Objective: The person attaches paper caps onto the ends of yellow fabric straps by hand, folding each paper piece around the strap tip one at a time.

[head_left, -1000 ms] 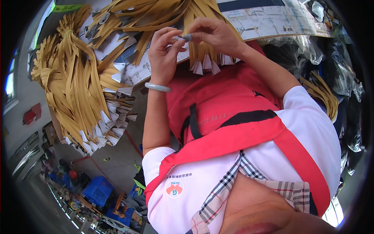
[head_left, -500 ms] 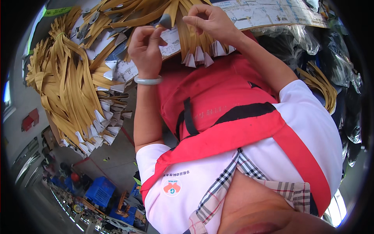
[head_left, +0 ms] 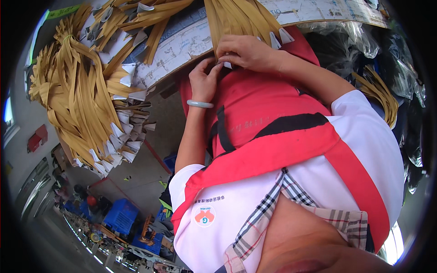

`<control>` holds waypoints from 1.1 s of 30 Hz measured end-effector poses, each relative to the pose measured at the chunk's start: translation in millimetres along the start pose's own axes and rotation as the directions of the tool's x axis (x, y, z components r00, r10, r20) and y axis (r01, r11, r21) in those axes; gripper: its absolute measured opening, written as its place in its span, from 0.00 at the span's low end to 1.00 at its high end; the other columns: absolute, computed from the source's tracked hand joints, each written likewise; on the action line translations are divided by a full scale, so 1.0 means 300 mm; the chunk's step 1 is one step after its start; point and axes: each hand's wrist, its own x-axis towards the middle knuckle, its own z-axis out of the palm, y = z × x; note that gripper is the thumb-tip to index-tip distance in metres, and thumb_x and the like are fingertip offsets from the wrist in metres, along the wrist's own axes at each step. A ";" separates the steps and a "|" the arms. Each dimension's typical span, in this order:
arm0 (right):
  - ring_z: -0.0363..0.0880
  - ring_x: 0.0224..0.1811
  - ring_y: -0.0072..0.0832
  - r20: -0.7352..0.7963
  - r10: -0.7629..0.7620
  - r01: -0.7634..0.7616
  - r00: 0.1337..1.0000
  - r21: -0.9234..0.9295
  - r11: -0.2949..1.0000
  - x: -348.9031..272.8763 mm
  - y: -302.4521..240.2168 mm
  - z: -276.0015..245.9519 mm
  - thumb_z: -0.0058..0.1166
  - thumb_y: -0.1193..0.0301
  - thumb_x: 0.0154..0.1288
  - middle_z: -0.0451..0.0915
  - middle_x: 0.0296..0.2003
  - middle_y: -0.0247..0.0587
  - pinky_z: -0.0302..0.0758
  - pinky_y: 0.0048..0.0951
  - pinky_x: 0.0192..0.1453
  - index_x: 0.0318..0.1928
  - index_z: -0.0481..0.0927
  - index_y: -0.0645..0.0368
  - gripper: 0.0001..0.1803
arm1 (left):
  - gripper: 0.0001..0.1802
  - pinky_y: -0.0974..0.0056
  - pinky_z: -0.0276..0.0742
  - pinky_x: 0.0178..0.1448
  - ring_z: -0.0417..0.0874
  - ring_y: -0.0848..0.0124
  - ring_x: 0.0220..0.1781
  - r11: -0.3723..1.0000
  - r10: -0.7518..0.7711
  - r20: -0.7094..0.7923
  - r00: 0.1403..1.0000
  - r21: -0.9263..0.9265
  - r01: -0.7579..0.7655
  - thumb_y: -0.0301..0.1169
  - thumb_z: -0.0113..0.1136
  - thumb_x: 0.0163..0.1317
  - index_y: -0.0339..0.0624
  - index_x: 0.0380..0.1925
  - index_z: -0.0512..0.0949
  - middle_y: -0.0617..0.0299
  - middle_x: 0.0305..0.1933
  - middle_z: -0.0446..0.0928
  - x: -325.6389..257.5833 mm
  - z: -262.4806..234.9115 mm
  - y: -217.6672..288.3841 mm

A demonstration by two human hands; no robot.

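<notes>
A fan of long tan fabric strips (head_left: 236, 20) with white ends hangs over the table's near edge. My right hand (head_left: 248, 53) is closed at the lower end of these strips, fingers bent and pinching one of them. Just left and below, my left hand (head_left: 205, 81), with a pale bangle on its wrist, pinches the end of the same strip. The fingertips of both hands nearly meet there, beside a small white tip. The exact grip is partly hidden by the fingers.
More tan strips lie on the white table (head_left: 182, 48) at the far left. A large tied bundle of tan strips (head_left: 82, 95) hangs at the left. Clear plastic bags (head_left: 359, 41) and another looped tan bundle (head_left: 378, 95) are on the right. A red apron (head_left: 273, 100) covers my lap.
Both hands have come down and nearer to me, meeting at the table edge. The dark-tipped piece between them no longer shows there. The middle strips are now spread further right.
</notes>
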 end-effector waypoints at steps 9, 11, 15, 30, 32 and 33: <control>0.80 0.42 0.43 -0.038 -0.100 0.102 0.994 0.065 0.993 0.043 -0.003 0.015 0.55 0.68 0.67 0.76 0.41 0.41 0.76 0.38 0.46 0.39 0.78 0.58 0.06 | 0.06 0.72 0.78 0.43 0.83 0.78 0.37 0.987 0.125 -0.009 0.992 -0.102 -0.125 0.21 0.65 0.61 0.32 0.37 0.82 0.62 0.34 0.84 -0.011 -0.097 0.161; 0.80 0.41 0.42 -0.069 -0.139 0.143 0.988 0.056 0.988 0.046 -0.020 0.011 0.56 0.70 0.67 0.76 0.41 0.41 0.76 0.37 0.45 0.39 0.77 0.59 0.06 | 0.05 0.72 0.79 0.46 0.83 0.77 0.38 0.926 0.081 0.000 0.997 -0.370 -0.075 0.18 0.63 0.62 0.32 0.38 0.81 0.61 0.36 0.83 0.004 -0.104 0.163; 0.80 0.39 0.38 -0.126 -0.187 0.183 0.974 -0.043 0.982 0.042 -0.047 -0.009 0.58 0.72 0.66 0.76 0.39 0.42 0.76 0.33 0.43 0.38 0.76 0.60 0.05 | 0.05 0.72 0.80 0.47 0.84 0.75 0.39 0.900 0.056 0.047 0.997 -0.435 -0.029 0.18 0.64 0.62 0.30 0.39 0.81 0.60 0.35 0.83 0.021 -0.117 0.183; 0.75 0.25 0.16 0.328 0.113 -0.298 0.938 0.599 0.743 0.107 -0.084 -0.177 0.57 0.68 0.71 0.77 0.29 0.32 0.74 0.18 0.30 0.46 0.75 0.61 0.11 | 0.06 0.68 0.73 0.58 0.80 0.71 0.46 0.725 0.182 0.288 0.940 -0.685 0.069 0.16 0.64 0.58 0.34 0.36 0.80 0.60 0.42 0.80 0.145 -0.135 0.204; 0.75 0.24 0.16 0.329 0.104 -0.290 0.939 0.587 0.756 0.132 -0.071 -0.194 0.59 0.66 0.69 0.78 0.29 0.32 0.74 0.18 0.29 0.44 0.76 0.61 0.12 | 0.06 0.68 0.74 0.56 0.80 0.72 0.46 0.702 0.168 0.291 0.942 -0.706 0.093 0.17 0.65 0.58 0.34 0.35 0.80 0.61 0.42 0.81 0.157 -0.131 0.203; 0.76 0.24 0.16 0.369 0.072 -0.283 0.927 0.559 0.780 0.143 -0.061 -0.202 0.61 0.67 0.68 0.78 0.29 0.32 0.74 0.18 0.29 0.42 0.77 0.61 0.11 | 0.05 0.68 0.74 0.57 0.80 0.72 0.46 0.704 0.166 0.307 0.937 -0.702 0.106 0.17 0.65 0.58 0.34 0.35 0.80 0.60 0.43 0.81 0.159 -0.129 0.197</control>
